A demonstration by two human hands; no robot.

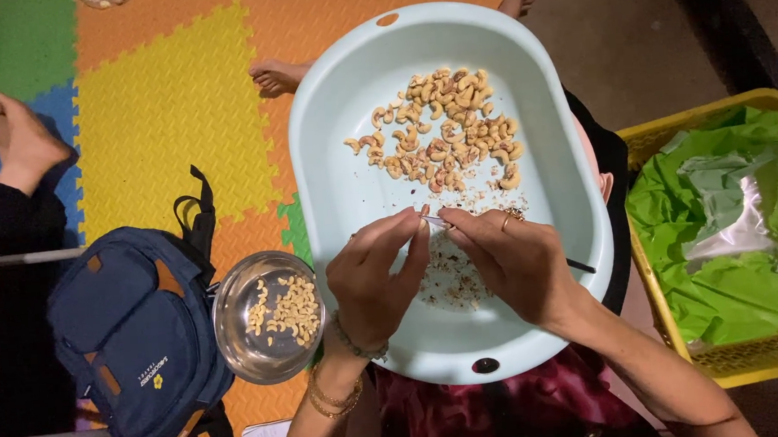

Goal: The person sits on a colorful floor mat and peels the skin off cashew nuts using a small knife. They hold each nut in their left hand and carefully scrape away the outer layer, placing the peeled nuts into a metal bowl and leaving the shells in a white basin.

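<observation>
Both hands meet over the basin (pixel 342 194): left hand (pixel 376 278) fingers pinch a cashew, right hand (pixel 513 260) fingers grip a small blade, so peelings fall inside

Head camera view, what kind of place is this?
Probably a home floor used for hand-sorting cashews: coloured foam mats, a pale blue tub of cashews on the lap, and a steel bowl beside.

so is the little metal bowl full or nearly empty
Nearly empty: the metal bowl holds only a thin scatter of cashews, with bare steel showing around them.
</observation>
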